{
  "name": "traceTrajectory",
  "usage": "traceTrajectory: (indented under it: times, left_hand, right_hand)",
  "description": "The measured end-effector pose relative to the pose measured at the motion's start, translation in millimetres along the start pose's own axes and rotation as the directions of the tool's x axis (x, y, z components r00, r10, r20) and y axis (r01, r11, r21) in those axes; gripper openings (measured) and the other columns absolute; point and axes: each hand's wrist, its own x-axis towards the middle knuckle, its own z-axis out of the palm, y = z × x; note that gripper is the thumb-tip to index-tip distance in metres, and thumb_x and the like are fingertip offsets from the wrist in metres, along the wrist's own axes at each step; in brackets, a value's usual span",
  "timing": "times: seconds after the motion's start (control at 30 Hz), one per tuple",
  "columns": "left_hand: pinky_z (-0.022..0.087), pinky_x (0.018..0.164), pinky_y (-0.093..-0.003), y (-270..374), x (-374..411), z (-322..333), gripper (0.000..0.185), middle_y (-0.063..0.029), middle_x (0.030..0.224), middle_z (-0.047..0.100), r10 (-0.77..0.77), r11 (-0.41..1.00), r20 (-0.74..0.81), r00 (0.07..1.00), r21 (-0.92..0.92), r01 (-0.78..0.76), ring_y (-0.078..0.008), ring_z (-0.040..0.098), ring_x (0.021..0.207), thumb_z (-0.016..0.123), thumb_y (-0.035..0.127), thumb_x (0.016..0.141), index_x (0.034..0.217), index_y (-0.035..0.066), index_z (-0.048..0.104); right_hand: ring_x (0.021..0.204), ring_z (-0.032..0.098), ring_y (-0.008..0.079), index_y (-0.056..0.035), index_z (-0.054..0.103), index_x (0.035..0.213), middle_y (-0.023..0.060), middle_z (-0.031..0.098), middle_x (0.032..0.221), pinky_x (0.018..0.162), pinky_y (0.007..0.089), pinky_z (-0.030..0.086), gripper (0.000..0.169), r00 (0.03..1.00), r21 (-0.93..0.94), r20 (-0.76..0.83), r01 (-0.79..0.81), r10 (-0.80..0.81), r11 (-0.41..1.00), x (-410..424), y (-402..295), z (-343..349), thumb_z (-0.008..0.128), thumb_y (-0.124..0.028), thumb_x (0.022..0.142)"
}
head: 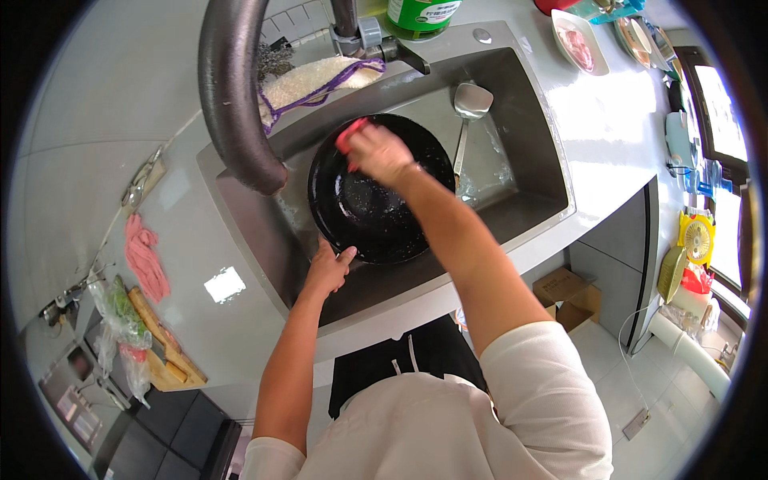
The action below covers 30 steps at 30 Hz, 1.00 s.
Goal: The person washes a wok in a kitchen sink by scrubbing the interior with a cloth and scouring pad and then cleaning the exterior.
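Note:
A black round pan (384, 210) is tilted inside the grey sink (540, 180), with wet specks on its inner surface. My left hand (330, 267) grips its near left rim, thumb on the edge. A red cloth or sponge (353, 137) is in my right hand (381, 153), pressed against the pan's upper left inner wall; that hand is blurred. Right of the pan, a metal spatula (473, 102) lies on the wet sink bottom, the end of its handle hidden by the pan and my arm.
The dark faucet spout (240, 96) arches over the sink's left side. Behind the sink are a cream cloth with purple edging (321, 84) and a green bottle (420, 18). A pink cloth (146, 257) lies left; a dish of raw meat (579, 45) stands at the back right.

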Motion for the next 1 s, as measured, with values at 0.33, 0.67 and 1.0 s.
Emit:
traceTrajectory:
  times: [0.33, 0.67, 1.0]
  left_hand:
    - [0.039, 0.038, -0.0330, 6.9, 1.6, 3.3, 0.087, -0.0066, 0.073, 0.062, -0.025, 0.990, -0.005, 1.000, -0.136, 0.025, -0.0145, 0.050, 0.044, 0.069, 0.029, 0.106, 0.170, 0.017, 0.012]
    - [0.041, 0.038, -0.0320, 0.9, 5.8, 6.8, 0.091, -0.0077, 0.074, 0.065, -0.003, 0.995, -0.043, 0.999, -0.104, -0.002, -0.0142, 0.052, 0.044, 0.070, 0.033, 0.105, 0.171, 0.014, 0.009]
    - [0.042, 0.039, -0.0327, 12.2, 2.8, 10.6, 0.090, -0.0071, 0.074, 0.066, -0.016, 0.997, -0.088, 0.996, -0.076, 0.009, -0.0145, 0.053, 0.044, 0.070, 0.036, 0.105, 0.171, 0.010, 0.015]
  right_hand:
    - [0.137, 0.052, 0.0315, -0.0234, 0.073, 0.135, 0.0026, 0.056, 0.146, 0.110, 0.0445, 0.051, 0.036, 0.528, -0.069, 0.820, -0.293, 0.222, 0.954, -114.4, -13.0, -55.2, 0.058, -0.033, 0.104]
    - [0.134, 0.055, 0.0347, -0.0149, 0.066, 0.138, 0.0128, 0.061, 0.145, 0.112, 0.0480, 0.047, 0.041, 0.540, 0.185, 0.832, -0.488, 0.128, 0.853, -117.7, -72.7, -74.6, 0.051, -0.038, 0.108]
    - [0.135, 0.052, 0.0320, -0.0145, 0.075, 0.131, 0.0093, 0.055, 0.150, 0.110, 0.0484, 0.046, 0.041, 0.657, -0.235, 0.669, -0.256, 0.347, 0.938, -143.4, 11.1, -96.6, 0.059, -0.040, 0.104]
